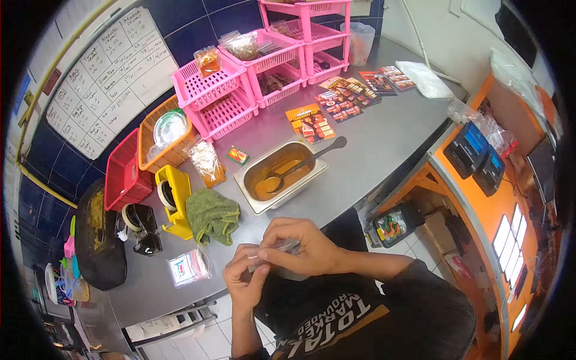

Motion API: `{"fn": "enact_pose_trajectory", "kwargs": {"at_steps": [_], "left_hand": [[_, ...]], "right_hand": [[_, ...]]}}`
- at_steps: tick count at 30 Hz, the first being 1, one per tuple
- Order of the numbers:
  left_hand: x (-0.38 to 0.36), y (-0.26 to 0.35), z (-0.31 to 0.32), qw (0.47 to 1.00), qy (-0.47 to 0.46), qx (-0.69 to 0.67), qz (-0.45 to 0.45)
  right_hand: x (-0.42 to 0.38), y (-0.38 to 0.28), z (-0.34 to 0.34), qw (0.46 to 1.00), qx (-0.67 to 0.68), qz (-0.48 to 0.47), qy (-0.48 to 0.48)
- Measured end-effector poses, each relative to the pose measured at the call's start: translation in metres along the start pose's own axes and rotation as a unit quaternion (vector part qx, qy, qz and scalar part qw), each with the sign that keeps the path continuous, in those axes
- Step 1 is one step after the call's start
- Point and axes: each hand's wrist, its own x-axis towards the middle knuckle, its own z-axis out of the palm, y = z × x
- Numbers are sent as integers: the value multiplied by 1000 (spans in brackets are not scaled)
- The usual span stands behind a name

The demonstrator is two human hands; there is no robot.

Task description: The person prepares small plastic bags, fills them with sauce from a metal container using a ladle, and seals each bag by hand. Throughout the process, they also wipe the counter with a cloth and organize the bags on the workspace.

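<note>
Both hands are together in front of the black shirt, at the table's near edge. My left hand [247,277] pinches one side of a small clear plastic bag [288,245], fingers curled. On the other side, my right hand [303,247] has its fingers closed on the same bag. Beyond them stands a steel container [257,204] of orange-brown sauce, with a ladle [312,157] resting in it. A green cloth [211,216] lies left of the container. Nearer to my left hand is a flat packet of clear bags [187,268].
Pink racks [222,114] stand at the back, beside an orange basket [165,157] and a red basket [128,174]. A yellow tape dispenser [179,226] and a black bag [99,240] are at the left. Leaflets [310,123] lie behind the container.
</note>
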Motion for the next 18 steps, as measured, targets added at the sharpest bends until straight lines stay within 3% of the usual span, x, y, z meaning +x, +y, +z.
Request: {"fn": "enact_pose_trajectory", "kwargs": {"at_steps": [2, 5, 11, 18], "left_hand": [[1, 1, -1, 1000, 9, -13, 19], [2, 11, -4, 1000, 27, -1, -3], [8, 23, -5, 999, 20, -5, 38], [30, 53, -14, 960, -82, 248, 103]], "right_hand": [[1, -1, -1, 999, -14, -37, -11], [2, -13, -9, 999, -41, -16, -9], [0, -13, -17, 998, -19, 1, -55], [7, -18, -17, 986, -110, -95, -82]]}}
